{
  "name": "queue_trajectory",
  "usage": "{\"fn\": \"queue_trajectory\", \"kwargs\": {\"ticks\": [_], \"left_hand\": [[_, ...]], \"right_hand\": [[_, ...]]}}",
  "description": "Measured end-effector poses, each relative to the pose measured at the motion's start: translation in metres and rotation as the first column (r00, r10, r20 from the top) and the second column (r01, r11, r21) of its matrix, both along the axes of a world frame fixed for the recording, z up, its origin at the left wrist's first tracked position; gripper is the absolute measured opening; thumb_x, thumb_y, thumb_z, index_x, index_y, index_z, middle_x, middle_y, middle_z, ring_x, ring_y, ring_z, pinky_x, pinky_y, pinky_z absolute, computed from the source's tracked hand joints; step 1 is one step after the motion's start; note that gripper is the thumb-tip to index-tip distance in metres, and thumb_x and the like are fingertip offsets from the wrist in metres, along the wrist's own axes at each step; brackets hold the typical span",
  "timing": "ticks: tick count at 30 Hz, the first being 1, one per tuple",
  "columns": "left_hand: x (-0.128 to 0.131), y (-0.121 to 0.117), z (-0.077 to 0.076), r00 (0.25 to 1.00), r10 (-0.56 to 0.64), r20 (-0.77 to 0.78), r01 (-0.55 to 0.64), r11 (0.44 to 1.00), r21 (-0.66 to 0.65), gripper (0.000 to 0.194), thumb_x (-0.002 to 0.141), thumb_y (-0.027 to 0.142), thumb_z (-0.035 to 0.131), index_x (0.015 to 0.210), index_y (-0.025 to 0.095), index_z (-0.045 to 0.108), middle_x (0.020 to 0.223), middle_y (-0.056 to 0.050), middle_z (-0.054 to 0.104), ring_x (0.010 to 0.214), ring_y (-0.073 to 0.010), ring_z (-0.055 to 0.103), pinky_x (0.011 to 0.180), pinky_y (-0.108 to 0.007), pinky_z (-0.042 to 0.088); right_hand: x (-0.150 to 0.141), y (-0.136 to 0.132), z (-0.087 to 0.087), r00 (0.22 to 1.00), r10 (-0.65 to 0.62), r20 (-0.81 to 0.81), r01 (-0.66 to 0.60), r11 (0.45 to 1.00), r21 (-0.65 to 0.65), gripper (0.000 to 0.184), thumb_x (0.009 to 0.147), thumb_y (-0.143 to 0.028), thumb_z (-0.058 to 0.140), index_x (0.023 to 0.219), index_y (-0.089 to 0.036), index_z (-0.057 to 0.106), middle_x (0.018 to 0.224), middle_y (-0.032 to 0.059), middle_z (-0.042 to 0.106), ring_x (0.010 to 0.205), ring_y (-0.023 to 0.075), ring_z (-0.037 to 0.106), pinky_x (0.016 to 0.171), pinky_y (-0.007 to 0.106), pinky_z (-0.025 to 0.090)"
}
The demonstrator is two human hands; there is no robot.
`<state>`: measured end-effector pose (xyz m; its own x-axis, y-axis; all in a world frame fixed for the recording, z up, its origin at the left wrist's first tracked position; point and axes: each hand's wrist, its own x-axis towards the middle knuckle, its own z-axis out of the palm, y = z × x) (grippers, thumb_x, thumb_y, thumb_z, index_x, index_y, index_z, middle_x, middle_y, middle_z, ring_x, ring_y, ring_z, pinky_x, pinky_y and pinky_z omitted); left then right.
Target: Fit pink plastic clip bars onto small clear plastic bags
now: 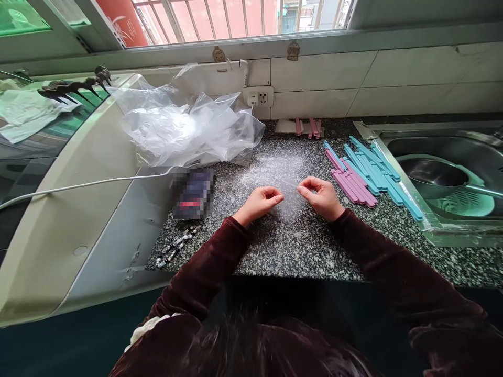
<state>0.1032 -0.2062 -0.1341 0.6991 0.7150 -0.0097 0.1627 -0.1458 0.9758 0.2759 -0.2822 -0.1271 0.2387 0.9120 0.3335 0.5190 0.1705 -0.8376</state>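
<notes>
My left hand (262, 203) and my right hand (321, 198) face each other above the speckled counter (259, 256). Each has its thumb and fingertips pinched together. Between them stretches a thin clear plastic bag (290, 184), so transparent that its outline is hard to follow. To the right of my right hand lie pink bag clips (354, 187) and light blue bag clips (371, 166), long and narrow, in a loose pile. A phone (193, 193), partly blurred out, rests left of my left hand.
Crumpled clear plastic bags (184, 128) heap up behind the phone. More pink clips lie on a small packet (288, 126) by the wall. A sink (432, 141) with a pan (432, 175) is at right. A white cable (86, 184) crosses the left; a beaded chain (177, 245) lies near the counter's edge.
</notes>
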Motion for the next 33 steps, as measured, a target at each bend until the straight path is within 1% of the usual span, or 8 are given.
{"fn": "queue_trajectory", "kwargs": {"ticks": [4,8,13,19,23,25,30,33], "left_hand": [[0.0,0.0,-0.0007,1.0,0.003,-0.021,-0.003,1.0,0.017,0.025,0.065,0.038,0.061,0.064,0.013,0.059,0.058,0.001,0.054,0.056,-0.0089,0.044,0.054,-0.023,0.035],[-0.0006,-0.0008,0.0016,1.0,-0.013,-0.027,0.015,0.998,0.056,0.025,0.066,0.038,0.06,0.064,0.014,0.059,0.058,0.001,0.054,0.056,-0.0092,0.044,0.056,-0.023,0.036],[-0.0013,-0.0014,0.003,0.998,-0.047,-0.045,0.051,0.996,0.08,0.025,0.067,0.038,0.059,0.064,0.014,0.059,0.058,0.002,0.053,0.057,-0.0093,0.044,0.057,-0.023,0.035],[-0.0013,-0.0003,0.0018,0.998,-0.053,-0.045,0.057,0.993,0.103,0.023,0.068,0.036,0.058,0.063,0.014,0.059,0.058,0.002,0.054,0.057,-0.0097,0.045,0.057,-0.023,0.036],[-0.0021,-0.0004,0.0019,0.997,-0.059,-0.059,0.066,0.99,0.123,0.022,0.068,0.034,0.058,0.063,0.014,0.059,0.058,0.002,0.053,0.057,-0.0097,0.044,0.056,-0.023,0.035],[-0.0027,-0.0009,0.0022,0.995,-0.065,-0.069,0.074,0.988,0.133,0.021,0.068,0.034,0.058,0.064,0.014,0.059,0.058,0.002,0.053,0.057,-0.0096,0.044,0.056,-0.023,0.035],[-0.0024,-0.0025,0.0031,0.993,-0.07,-0.096,0.083,0.988,0.133,0.023,0.069,0.036,0.058,0.066,0.013,0.06,0.058,0.002,0.052,0.055,-0.0094,0.043,0.054,-0.023,0.034],[-0.0001,-0.0024,0.0021,0.995,-0.054,-0.084,0.063,0.991,0.119,0.024,0.07,0.037,0.058,0.069,0.013,0.061,0.059,0.001,0.054,0.056,-0.0097,0.044,0.056,-0.023,0.035]], "right_hand": [[0.0015,0.0004,-0.0014,0.999,-0.016,-0.046,0.016,1.0,0.006,0.021,0.073,-0.037,0.058,0.064,-0.018,0.055,0.062,0.0005,0.055,0.06,0.0123,0.048,0.06,0.027,0.041],[0.0015,0.0002,-0.0013,1.0,0.011,-0.013,-0.011,1.0,-0.019,0.021,0.073,-0.038,0.06,0.068,-0.018,0.059,0.066,0.0014,0.058,0.063,0.0129,0.05,0.062,0.028,0.042],[0.0009,-0.0001,-0.0012,0.999,0.025,0.026,-0.025,1.0,-0.003,0.024,0.074,-0.04,0.058,0.064,-0.019,0.057,0.063,0.001,0.058,0.061,0.0127,0.048,0.061,0.028,0.041],[0.0013,-0.0009,0.0005,0.998,0.037,0.043,-0.037,0.999,-0.004,0.023,0.074,-0.037,0.058,0.061,-0.019,0.056,0.062,0.0011,0.058,0.062,0.0131,0.049,0.062,0.029,0.04],[0.0011,-0.0006,0.0001,0.997,0.061,0.038,-0.06,0.997,-0.04,0.02,0.074,-0.035,0.058,0.064,-0.018,0.058,0.065,0.0012,0.059,0.062,0.0126,0.049,0.062,0.028,0.04],[0.0012,0.0001,-0.0007,0.998,0.062,0.03,-0.061,0.997,-0.038,0.02,0.074,-0.036,0.058,0.065,-0.018,0.058,0.065,0.0014,0.059,0.062,0.0127,0.05,0.062,0.028,0.041],[-0.0015,0.0,-0.003,0.997,0.053,0.049,-0.054,0.999,0.004,0.02,0.075,-0.034,0.056,0.062,-0.018,0.056,0.064,0.0017,0.059,0.062,0.0129,0.05,0.062,0.028,0.041],[-0.0044,-0.0009,-0.0034,0.996,0.063,0.059,-0.063,0.998,-0.004,0.021,0.074,-0.035,0.056,0.062,-0.018,0.058,0.064,0.0022,0.06,0.062,0.0131,0.051,0.061,0.028,0.041]]}}
